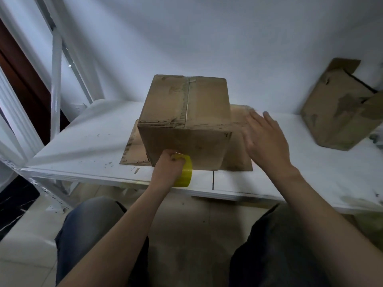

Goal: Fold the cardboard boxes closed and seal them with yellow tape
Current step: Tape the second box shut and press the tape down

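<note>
A brown cardboard box stands on the white table with its top flaps folded shut and a seam running down the middle. It sits on a flat cardboard sheet. My left hand grips a yellow tape roll against the lower front face of the box. My right hand hovers with straight, spread fingers just right of the box, slightly blurred, and holds nothing.
A second cardboard box with loose flaps leans against the wall at the back right. The white table has a scuffed edge near me. A white metal frame rises at the left. My knees are below the table edge.
</note>
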{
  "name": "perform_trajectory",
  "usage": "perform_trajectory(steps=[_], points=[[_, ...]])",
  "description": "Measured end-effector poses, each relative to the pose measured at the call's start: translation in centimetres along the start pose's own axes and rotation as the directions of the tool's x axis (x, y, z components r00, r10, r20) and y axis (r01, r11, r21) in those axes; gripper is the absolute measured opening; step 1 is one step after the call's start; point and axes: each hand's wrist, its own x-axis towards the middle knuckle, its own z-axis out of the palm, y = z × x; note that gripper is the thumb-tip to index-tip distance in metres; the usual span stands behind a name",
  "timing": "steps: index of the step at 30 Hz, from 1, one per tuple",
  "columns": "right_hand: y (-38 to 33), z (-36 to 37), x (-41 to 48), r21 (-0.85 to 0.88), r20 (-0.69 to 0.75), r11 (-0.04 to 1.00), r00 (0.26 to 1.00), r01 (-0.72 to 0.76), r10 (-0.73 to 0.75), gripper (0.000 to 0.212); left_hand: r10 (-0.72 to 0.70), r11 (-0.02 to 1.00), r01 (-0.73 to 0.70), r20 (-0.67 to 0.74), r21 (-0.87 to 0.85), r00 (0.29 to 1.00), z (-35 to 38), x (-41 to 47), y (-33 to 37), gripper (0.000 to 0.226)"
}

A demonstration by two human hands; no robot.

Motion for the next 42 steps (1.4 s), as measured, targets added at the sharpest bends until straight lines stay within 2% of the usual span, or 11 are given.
perform_trajectory(steps=[3,7,13,16,21,26,29,32,36,39,42], points=[[5.9,0.4,-1.8,-0.034,0.171,0.978,0.963,-0.204,0.207,0.049,-0.034,0.999,0.035,-0.051,0.028,0.998,1.2,-0.6,0.4,0.053],[11.6,1.9,-3.6,-0.117,0.497,0.893,0.753,-0.435,0.431,0.048,-0.028,0.991,0.048,-0.158,0.127,0.987,3.4,-2.2,0.9,0.07],[15.6,3.5,-5.6,-0.207,0.661,0.859,0.581,-0.468,0.475,0.052,-0.067,0.967,0.127,-0.26,0.222,0.963,5.8,-2.8,2.3,0.082],[16.6,4.3,-6.1,-0.142,0.643,0.906,0.659,-0.398,0.39,0.055,-0.075,0.962,0.147,-0.293,0.23,0.953,6.7,-2.8,2.3,0.08],[17.2,5.6,-5.5,0.01,0.492,0.888,0.776,-0.459,0.395,0.025,-0.002,0.956,0.104,-0.346,0.276,0.938,7.8,-3.2,2.0,0.077],[17.3,6.8,-4.0,0.052,0.483,0.859,0.766,-0.508,0.424,0.045,0.061,0.972,0.029,-0.372,0.233,0.926,7.7,-3.2,1.6,0.07],[17.5,7.6,-3.5,-0.02,0.51,0.842,0.718,-0.54,0.473,0.037,-0.001,0.993,0.05,-0.402,0.111,0.916,7.1,-2.6,1.2,0.057],[16.8,7.7,-3.7,-0.058,0.479,0.875,0.756,-0.48,0.447,0.031,-0.069,0.997,0.079,-0.378,0.011,0.923,6.1,-1.4,0.6,0.05],[12.6,5.4,-2.0,0.321,0.427,0.842,0.86,-0.434,0.281,0.023,-0.047,0.999,0.047,-0.334,-0.009,0.942,5.2,-0.5,-0.2,0.039],[6.9,1.8,-1.0,0.562,0.228,0.816,0.974,-0.133,0.001,0.014,-0.026,0.999,0.017,-0.299,-0.033,0.954,4.5,-0.3,-0.7,0.037],[0.9,-0.8,-0.2,0.617,0.153,0.78,0.956,0.105,-0.25,0.023,0.018,0.998,-0.033,-0.26,-0.055,0.965,3.5,0.1,-1.2,0.032]])
